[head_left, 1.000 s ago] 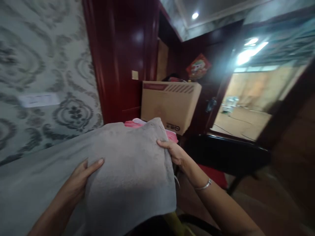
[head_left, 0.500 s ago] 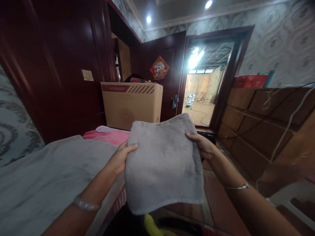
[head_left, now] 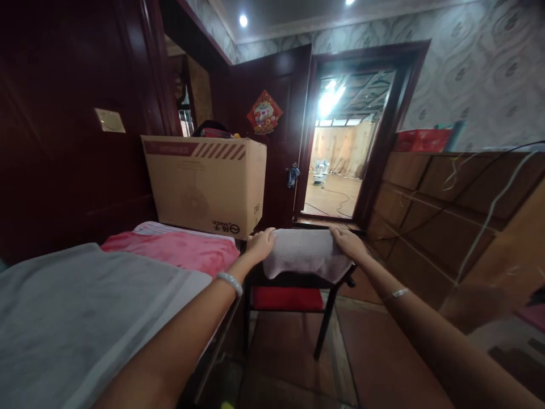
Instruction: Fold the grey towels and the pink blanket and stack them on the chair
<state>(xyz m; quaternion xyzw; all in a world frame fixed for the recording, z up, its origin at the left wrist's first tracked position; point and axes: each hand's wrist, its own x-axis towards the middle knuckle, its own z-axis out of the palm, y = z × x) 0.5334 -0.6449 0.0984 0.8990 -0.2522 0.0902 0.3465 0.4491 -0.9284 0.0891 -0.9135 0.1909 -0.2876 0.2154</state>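
Gripping the gray cloth (head_left: 303, 249) at both ends with curled-closed left hand (head_left: 261, 245) and right hand (head_left: 349, 244); best spread level over the black chair (head_left: 293, 280), no bunching.

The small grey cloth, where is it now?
The small grey cloth is just right of centre in the head view, between left hand and right hand, above the red surface.

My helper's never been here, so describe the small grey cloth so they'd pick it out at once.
Start at the bright doorway at the back, then look down to the black stand with the red panel. At its top, the small grey cloth is held between the left hand and the right hand. Being held sets it apart from the larger grey cloth at left.
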